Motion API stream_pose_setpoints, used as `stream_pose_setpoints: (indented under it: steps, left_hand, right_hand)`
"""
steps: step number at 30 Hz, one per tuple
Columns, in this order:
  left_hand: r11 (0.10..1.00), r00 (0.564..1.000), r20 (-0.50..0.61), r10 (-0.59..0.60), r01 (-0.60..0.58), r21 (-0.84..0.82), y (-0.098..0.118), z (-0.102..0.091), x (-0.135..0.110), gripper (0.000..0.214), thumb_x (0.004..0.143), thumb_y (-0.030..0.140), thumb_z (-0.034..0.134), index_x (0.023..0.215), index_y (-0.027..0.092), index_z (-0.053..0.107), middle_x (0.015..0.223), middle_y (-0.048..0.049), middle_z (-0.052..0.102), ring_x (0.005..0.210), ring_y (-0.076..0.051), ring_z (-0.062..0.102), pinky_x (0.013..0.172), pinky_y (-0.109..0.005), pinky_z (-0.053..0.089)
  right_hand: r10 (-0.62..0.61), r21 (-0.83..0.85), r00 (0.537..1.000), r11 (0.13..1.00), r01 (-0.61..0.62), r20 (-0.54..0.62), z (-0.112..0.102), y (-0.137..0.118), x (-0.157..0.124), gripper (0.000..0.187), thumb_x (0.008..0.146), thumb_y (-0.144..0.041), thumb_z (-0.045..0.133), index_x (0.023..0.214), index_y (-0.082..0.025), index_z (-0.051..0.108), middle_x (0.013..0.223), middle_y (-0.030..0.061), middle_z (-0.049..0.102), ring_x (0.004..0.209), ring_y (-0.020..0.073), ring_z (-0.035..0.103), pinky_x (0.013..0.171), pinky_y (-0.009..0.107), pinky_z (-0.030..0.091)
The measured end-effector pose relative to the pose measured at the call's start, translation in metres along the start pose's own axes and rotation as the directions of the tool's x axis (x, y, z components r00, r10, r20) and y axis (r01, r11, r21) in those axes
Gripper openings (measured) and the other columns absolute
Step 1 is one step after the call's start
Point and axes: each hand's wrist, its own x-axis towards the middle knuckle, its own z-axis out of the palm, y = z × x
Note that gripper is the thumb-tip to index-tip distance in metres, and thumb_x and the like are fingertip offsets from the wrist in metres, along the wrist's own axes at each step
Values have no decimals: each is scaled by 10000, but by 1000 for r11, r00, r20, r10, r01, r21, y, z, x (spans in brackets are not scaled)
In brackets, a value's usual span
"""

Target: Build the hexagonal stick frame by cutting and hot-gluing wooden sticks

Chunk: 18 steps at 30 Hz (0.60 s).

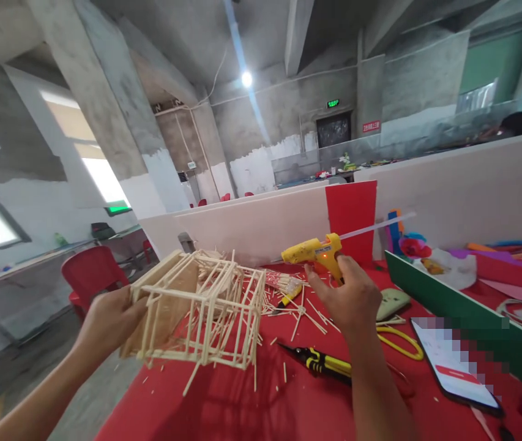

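Observation:
My left hand grips the left side of a house-shaped model made of thin wooden sticks, holding it tilted above the left edge of the red table. My right hand is closed round the handle of a yellow glue gun, whose nozzle points left toward the model's upper right corner without touching it. A clear glue stick juts from the back of the gun.
Loose sticks lie scattered on the table. Yellow-handled pliers lie in front, with a phone and yellow scissors to the right. A green divider and craft scraps sit at right. A red chair stands at left.

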Motion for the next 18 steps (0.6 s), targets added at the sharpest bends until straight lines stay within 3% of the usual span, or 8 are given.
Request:
stream_pose_setpoints:
  steps: [3,10,15,18]
  left_hand:
    - [990,980,-154,127,-118,72,9,-4,-6,425,684,571,353,473,203,380,451,16,381,524,-127,377,516,-233,274]
    - [969,944,-258,204,-156,193,8,1,-18,359,713,467,365,459,222,301,410,25,310,428,-102,327,498,-239,227]
    - [935,879,-335,339,-277,219,-1,7,-26,354,741,408,408,458,213,323,379,25,355,377,-103,370,482,-222,225]
    - [896,798,-409,442,-367,252,-9,12,-29,372,753,380,459,449,207,332,357,31,366,341,-99,374,448,-209,211]
  right_hand:
    - [11,29,1000,999,-12,22,-2,-2,2,379,795,-561,602,888,-194,614,763,46,658,686,203,588,599,292,345]
    - [8,23,998,1000,-10,68,6,0,0,440,792,-575,594,990,-184,626,741,9,641,647,178,579,575,275,312]
    - [-51,-32,991,998,56,128,3,6,-1,421,779,-568,615,978,-197,629,769,5,652,641,168,569,558,279,266]
    - [-104,-34,980,993,111,170,-1,4,-1,376,785,-530,618,971,-202,624,774,3,644,672,171,578,553,277,257]
